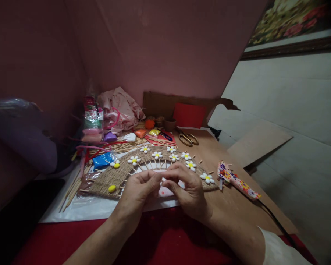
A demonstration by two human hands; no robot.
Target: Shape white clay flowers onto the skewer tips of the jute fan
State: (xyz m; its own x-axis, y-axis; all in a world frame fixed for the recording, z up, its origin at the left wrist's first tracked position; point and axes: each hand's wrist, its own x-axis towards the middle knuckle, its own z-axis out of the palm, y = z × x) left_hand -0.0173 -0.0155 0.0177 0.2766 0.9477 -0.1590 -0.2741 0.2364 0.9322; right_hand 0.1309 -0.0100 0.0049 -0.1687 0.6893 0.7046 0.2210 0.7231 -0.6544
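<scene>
Well left of the left hand, thin sticks lie on white sheeting; nearer, a blue packet sits against the woven arch, whose curve, dotted with white-and-yellow flowers, stands just beyond both hands. The left hand's fingertips pinch a small white piece together with those of the right hand. Beyond the right hand rest scissors; farther right lies a floral-covered tool, its black cord trailing nearer. The sheeting's near edge passes beneath the left forearm, red cloth spreads bare between the forearms, and brown board opens beside the right wrist.
</scene>
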